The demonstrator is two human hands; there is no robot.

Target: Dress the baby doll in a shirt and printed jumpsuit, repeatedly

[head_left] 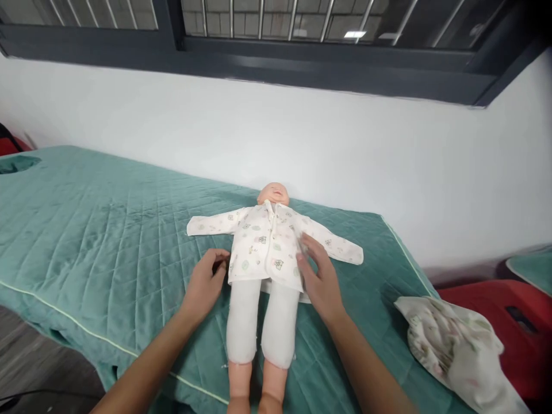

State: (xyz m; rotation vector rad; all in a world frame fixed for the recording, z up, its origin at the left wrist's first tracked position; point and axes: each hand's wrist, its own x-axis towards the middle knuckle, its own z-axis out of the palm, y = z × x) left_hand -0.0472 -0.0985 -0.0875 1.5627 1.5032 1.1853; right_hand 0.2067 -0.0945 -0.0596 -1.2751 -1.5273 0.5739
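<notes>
A baby doll (273, 194) lies on its back on a green quilted bed cover (107, 230), head toward the wall. It wears a white printed shirt (263, 241) with the sleeves spread out, and its white cloth legs (261, 322) point toward me. My left hand (206, 283) rests beside the shirt's left hem, fingers curled loosely, holding nothing that I can see. My right hand (318, 276) lies flat on the shirt's right side, fingers stretched out.
A crumpled printed garment (452, 339) lies at the cover's right edge. Beyond it stands a red object (509, 310). A white wall (388, 149) and a dark window frame (328, 69) are behind the bed. The bed's front edge drops to a grey floor (34, 356).
</notes>
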